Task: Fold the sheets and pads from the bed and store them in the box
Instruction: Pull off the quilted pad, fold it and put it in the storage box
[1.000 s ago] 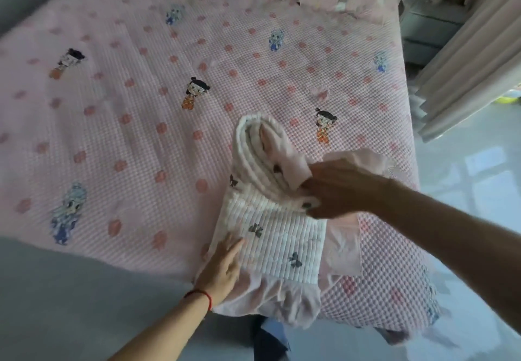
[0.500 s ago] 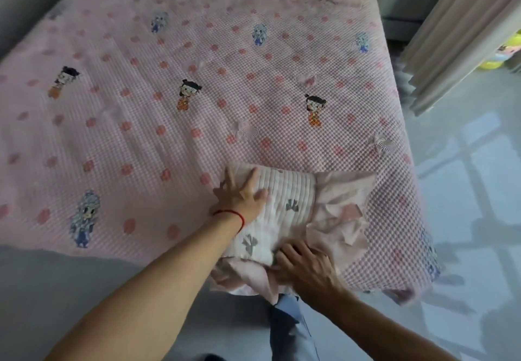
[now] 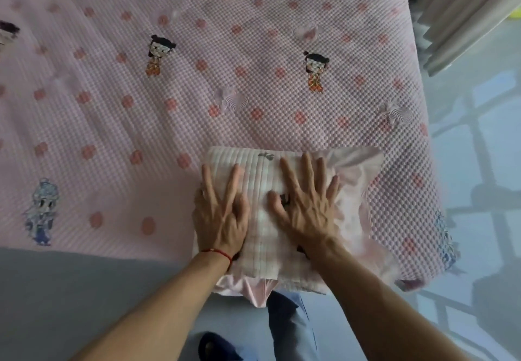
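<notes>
Left hand (image 3: 220, 214), right hand (image 3: 306, 205) pressing folded pad (image 3: 262, 236) at lower centre, fingers (image 3: 284, 171) spread flat, gripping nothing. Advice: press evenly, tuck ruffle (image 3: 355, 191).

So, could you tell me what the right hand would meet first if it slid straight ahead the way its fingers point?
The right hand lies flat on the folded pad, fingers pointing up the bed. Sliding on, it would cross the pad's far edge onto the pink bedspread; nothing else appears to lie in that line.
</notes>
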The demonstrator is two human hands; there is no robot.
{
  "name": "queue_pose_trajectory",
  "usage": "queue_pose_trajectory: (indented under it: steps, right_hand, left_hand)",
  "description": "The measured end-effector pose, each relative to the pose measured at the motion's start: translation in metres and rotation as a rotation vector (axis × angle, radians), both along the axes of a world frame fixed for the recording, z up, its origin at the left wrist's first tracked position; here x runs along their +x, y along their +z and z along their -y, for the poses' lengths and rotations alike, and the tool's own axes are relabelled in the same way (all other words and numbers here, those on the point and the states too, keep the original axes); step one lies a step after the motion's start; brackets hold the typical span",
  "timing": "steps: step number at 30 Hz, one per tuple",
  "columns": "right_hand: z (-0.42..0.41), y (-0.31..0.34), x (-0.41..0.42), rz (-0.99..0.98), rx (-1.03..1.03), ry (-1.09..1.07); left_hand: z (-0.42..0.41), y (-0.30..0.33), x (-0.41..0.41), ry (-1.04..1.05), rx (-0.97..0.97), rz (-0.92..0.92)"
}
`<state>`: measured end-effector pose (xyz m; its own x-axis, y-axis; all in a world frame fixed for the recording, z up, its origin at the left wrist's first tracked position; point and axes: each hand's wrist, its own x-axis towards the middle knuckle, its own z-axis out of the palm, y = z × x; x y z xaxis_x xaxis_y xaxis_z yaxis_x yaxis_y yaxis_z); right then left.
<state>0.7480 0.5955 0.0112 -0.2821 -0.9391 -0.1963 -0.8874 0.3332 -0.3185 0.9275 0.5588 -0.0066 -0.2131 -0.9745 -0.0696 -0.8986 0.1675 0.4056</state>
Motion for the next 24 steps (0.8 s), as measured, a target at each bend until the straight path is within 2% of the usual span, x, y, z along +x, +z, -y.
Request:
queue_pose_trajectory:
  steps: [5, 7, 15, 24]
  right_hand:
    - [-0.013, -0.04, -0.007, 0.008, -0.1, -0.035]
    - [-0.011, -0.053, -0.008, 0.028, -0.139, -0.035]
    - [0.013, -0.111, -0.017, -0.009, -0.155, -0.048]
    - [0.016, -0.11, -0.014, -0.02, -0.157, -0.057]
  left_hand:
    - [-0.001, -0.035, -0.002, 0.223, 0.102, -0.247]
    - [0.001, -0.042, 0.0, 0.218, 0.072, -0.305]
    - [0.026, -0.087, -0.003, 0.209, 0.112, -0.244]
    - [0.031, -0.082, -0.002, 0.201, 0.146, -0.281]
